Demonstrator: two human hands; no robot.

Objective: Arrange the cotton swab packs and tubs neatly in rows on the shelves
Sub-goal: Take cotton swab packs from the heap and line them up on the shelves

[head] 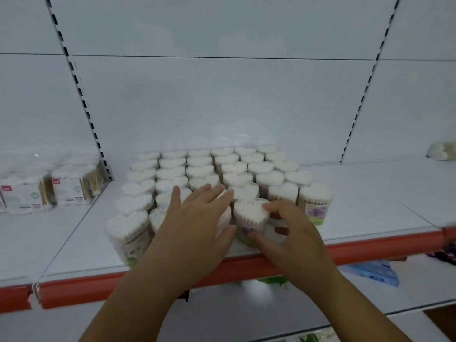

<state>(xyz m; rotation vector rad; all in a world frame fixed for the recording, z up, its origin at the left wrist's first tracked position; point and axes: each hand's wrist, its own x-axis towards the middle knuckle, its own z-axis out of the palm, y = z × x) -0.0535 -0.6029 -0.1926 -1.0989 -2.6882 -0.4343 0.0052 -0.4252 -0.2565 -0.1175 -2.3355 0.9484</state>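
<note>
A white metal shelf (370,213) with an orange-red front edge strip (385,245) carries a block of heart-shaped clear plastic tubs of white cotton swabs (199,166). The tubs stand upright in six rows that run from the white back panel (222,107) toward the edge.

The right hand (293,238) grips the front tub (249,215) of one middle row. Its forefinger is hooked over the tub's top rim and its thumb is pressed to the labelled side. This front tub stands just behind the orange-red strip, touching the tub behind it.

The left hand (195,223) lies over the neighbouring tub (224,215) with its fingers nearly straight and spread across the swab tops. The thumb rests against that tub's side.

Bare shelf stretches to the right of the block, as far as a pale bag (441,151) by the far corner. A narrower bare strip on the left separates the block from clear rectangular packs of wooden-stemmed swabs (49,188). These packs sit beyond the slotted upright (81,99).

On the lower shelf (246,312), a blue packet (375,271) lies under the strip.
</note>
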